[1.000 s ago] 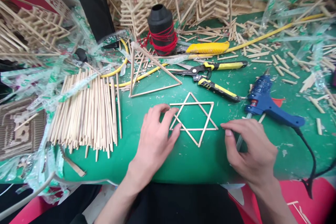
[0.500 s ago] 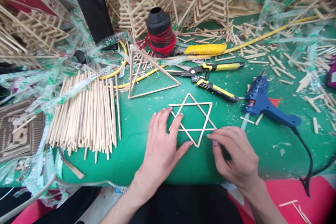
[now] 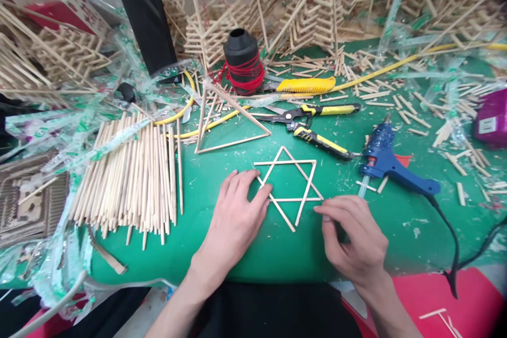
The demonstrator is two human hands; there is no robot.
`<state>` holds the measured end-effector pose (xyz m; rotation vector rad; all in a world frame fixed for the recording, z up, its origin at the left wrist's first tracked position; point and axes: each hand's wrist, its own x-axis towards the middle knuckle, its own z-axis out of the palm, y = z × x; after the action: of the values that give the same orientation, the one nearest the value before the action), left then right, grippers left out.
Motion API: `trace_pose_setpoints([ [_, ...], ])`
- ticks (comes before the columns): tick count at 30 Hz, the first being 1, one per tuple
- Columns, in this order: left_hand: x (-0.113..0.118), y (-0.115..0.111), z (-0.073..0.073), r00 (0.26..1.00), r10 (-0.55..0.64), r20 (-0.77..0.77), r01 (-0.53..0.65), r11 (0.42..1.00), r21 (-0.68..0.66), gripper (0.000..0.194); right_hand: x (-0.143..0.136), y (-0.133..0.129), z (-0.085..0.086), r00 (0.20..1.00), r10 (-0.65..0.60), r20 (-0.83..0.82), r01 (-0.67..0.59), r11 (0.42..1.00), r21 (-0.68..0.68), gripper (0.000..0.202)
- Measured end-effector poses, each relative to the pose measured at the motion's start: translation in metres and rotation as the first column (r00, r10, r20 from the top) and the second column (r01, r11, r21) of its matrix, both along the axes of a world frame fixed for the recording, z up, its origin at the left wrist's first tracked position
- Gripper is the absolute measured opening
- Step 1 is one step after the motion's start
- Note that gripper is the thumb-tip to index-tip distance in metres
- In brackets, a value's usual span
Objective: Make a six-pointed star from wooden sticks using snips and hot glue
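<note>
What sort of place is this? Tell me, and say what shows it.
Probably a small craft workshop or a worktable for handmade stick models: a glue gun lies on the green tabletop, beside cutters and a six-pointed star of thin sticks, with stacked stick structures behind.

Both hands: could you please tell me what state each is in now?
Left hand: open, fingers at the stick star's left side.
Right hand: curled beside its lower right; grip unclear.

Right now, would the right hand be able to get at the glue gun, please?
Probably yes: the right hand is close by, and nothing seems to stand between it and the handle of the glue gun, whose cord trails off beyond.
</note>
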<state>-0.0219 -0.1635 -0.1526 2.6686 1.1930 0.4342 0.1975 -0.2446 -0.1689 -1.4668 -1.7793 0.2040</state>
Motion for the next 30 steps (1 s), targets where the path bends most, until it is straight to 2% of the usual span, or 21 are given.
trace_pose_setpoints([
  [7, -0.001, -0.003, -0.001, 0.999, 0.017, 0.04, -0.014, 0.998, -0.063, 0.028, 0.0, 0.001, 0.0, 0.999, -0.02, -0.027, 0.02, 1.0, -0.002, 0.032],
  [12, 0.004, -0.009, -0.002, 0.987, 0.109, 0.118, -0.093, 0.987, -0.132, 0.041, 0.001, 0.001, 0.0, 0.999, -0.02, -0.037, 0.019, 1.0, -0.003, 0.032],
  [17, 0.006, -0.011, -0.005, 0.976, 0.183, 0.118, -0.166, 0.976, -0.143, 0.058, 0.001, 0.001, 0.0, 0.999, -0.011, -0.039, 0.01, 1.0, -0.007, 0.032],
  [26, 0.007, -0.017, 0.001, 0.999, 0.05, 0.011, -0.048, 0.987, -0.156, 0.07, 0.002, 0.001, 0.0, 0.999, -0.001, -0.048, 0.0, 1.0, -0.015, 0.033],
  [30, 0.009, -0.021, -0.002, 0.999, 0.032, -0.009, -0.033, 0.992, -0.124, 0.066, 0.002, 0.001, 0.0, 0.999, 0.004, -0.054, -0.005, 1.0, -0.025, 0.033],
])
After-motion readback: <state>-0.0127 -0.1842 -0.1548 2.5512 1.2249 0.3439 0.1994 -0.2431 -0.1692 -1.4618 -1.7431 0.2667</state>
